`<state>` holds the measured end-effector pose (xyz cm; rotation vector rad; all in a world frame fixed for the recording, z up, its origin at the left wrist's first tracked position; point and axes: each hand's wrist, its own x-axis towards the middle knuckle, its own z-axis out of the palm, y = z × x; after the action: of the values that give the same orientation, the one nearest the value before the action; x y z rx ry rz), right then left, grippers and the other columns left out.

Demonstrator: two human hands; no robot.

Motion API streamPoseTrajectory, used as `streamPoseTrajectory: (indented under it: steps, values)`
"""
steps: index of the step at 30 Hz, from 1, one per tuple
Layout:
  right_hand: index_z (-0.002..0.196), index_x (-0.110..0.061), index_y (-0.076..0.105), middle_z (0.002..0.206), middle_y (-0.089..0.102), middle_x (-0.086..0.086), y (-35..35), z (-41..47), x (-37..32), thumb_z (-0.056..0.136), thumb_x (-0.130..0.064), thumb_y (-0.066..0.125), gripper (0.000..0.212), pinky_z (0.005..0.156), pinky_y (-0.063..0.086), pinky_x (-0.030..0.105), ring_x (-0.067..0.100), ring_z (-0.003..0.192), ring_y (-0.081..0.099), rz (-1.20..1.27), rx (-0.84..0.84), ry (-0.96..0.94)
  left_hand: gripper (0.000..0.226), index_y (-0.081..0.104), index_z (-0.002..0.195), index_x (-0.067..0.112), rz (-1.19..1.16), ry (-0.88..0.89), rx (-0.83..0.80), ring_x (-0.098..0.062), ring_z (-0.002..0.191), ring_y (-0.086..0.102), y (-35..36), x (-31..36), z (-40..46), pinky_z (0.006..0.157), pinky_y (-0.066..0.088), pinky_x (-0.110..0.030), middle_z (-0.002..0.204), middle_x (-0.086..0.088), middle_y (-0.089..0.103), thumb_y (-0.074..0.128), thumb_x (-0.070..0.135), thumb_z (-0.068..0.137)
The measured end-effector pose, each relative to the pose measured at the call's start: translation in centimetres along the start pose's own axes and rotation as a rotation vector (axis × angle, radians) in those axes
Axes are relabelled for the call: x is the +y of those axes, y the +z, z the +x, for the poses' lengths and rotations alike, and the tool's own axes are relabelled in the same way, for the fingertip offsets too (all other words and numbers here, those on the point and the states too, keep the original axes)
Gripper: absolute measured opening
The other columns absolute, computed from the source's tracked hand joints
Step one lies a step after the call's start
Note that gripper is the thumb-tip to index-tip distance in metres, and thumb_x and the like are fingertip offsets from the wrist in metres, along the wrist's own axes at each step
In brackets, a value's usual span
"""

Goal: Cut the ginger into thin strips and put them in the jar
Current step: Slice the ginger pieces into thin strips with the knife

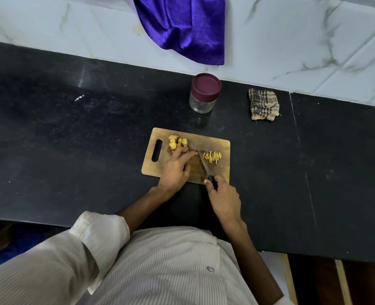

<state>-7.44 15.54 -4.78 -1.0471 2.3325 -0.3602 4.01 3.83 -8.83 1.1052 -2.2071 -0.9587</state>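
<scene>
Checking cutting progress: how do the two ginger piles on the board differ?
The pile by the handle slot is chunky, uncut pieces; the pile right of the knife is thin strips. The left hand reaches to the chunky pile; the strips lie untouched. Both are yellow and on the cutting board.

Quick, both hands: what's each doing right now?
Left hand: open, straight fingers resting on the wooden cutting board by the uncut yellow ginger chunks.
Right hand: gripping the black-handled knife.
</scene>
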Motion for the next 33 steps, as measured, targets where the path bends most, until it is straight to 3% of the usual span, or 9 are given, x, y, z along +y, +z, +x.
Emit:
streamPoseTrajectory:
  steps: [5,8,11,14,17,26,33]
  values:
    - [0.121,-0.017,0.056,0.107,0.068,0.011,0.0,0.3,0.2,0.103,-0.044,0.044,0.035,0.083,0.053,0.046,0.032,0.098,0.065,0.045,0.006,-0.002,0.043,0.058,0.128,0.012,0.020,0.041,-0.042,-0.014,0.098,0.053,0.4,0.4,-0.2,0.089,0.050,-0.029,0.121,-0.006,0.049,0.052,-0.004,0.088]
    - [0.123,-0.014,0.057,0.105,0.068,0.012,-0.2,0.6,0.1,0.105,-0.041,0.041,0.036,0.083,0.053,0.046,0.031,0.098,0.065,0.070,0.005,-0.020,0.038,0.059,0.126,0.011,0.024,0.008,-0.026,-0.011,0.092,0.052,0.0,0.3,-0.5,0.089,0.047,-0.022,0.122,-0.006,0.051,0.053,-0.001,0.090]
    - [0.119,-0.013,0.058,0.106,0.067,0.012,-0.3,1.0,-0.2,0.105,-0.041,0.041,0.036,0.080,0.050,0.041,0.032,0.099,0.064,0.091,-0.006,-0.055,0.031,0.061,0.122,0.011,0.015,-0.048,0.046,-0.014,0.101,0.056,-0.9,-0.7,-0.6,0.091,0.048,-0.025,0.123,-0.004,0.053,0.057,0.006,0.092]
    - [0.116,-0.014,0.058,0.104,0.067,0.008,-0.1,1.9,-0.9,0.105,-0.042,0.041,0.035,0.083,0.052,0.045,0.028,0.097,0.065,0.109,-0.028,-0.076,0.026,0.063,0.117,0.011,0.018,-0.108,0.145,-0.011,0.096,0.057,-2.1,-1.7,0.0,0.088,0.051,-0.026,0.121,-0.003,0.054,0.061,0.010,0.091]
    - [0.118,-0.014,0.058,0.106,0.066,0.005,0.0,2.8,-1.6,0.105,-0.040,0.042,0.034,0.081,0.050,0.039,0.023,0.098,0.063,0.127,-0.036,-0.098,0.031,0.061,0.122,0.011,0.024,-0.193,0.185,-0.011,0.092,0.057,-3.1,-2.0,1.1,0.082,0.048,-0.022,0.118,-0.003,0.055,0.062,0.013,0.091]
    - [0.110,-0.014,0.059,0.098,0.066,0.006,0.8,3.9,-1.8,0.104,-0.040,0.044,0.031,0.078,0.057,0.050,0.025,0.088,0.066,0.171,-0.048,-0.079,0.043,0.054,0.135,0.021,0.207,-0.175,0.043,-0.015,0.089,0.055,-3.0,-2.1,2.6,0.080,0.050,-0.031,0.119,-0.004,0.046,0.061,0.024,0.092]
    - [0.107,-0.014,0.059,0.097,0.065,0.007,1.2,4.3,-1.6,0.104,-0.040,0.044,0.030,0.076,0.057,0.050,0.026,0.088,0.066,0.155,-0.053,-0.079,0.036,0.060,0.126,0.015,0.184,-0.116,0.070,-0.009,0.086,0.051,-2.9,-1.9,2.3,0.079,0.048,-0.024,0.123,-0.006,0.045,0.064,0.014,0.090]
